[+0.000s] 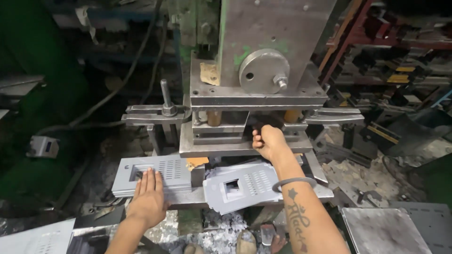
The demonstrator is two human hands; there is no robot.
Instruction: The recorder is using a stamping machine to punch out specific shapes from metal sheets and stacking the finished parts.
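In a cluttered workshop, the left hand [148,195] lies flat, fingers together, steadying the stack of punched plates [153,175] at lower centre; the right hand [269,141] seems curled around something inside the press [256,94].

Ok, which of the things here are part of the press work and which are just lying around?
In use:
- left hand, flat on the stack of punched grey plates
- right hand, reaching into the press die
- loose punched plates in front of the die

Lying about:
- metal scrap on the floor
- blank sheets at right
- racks behind
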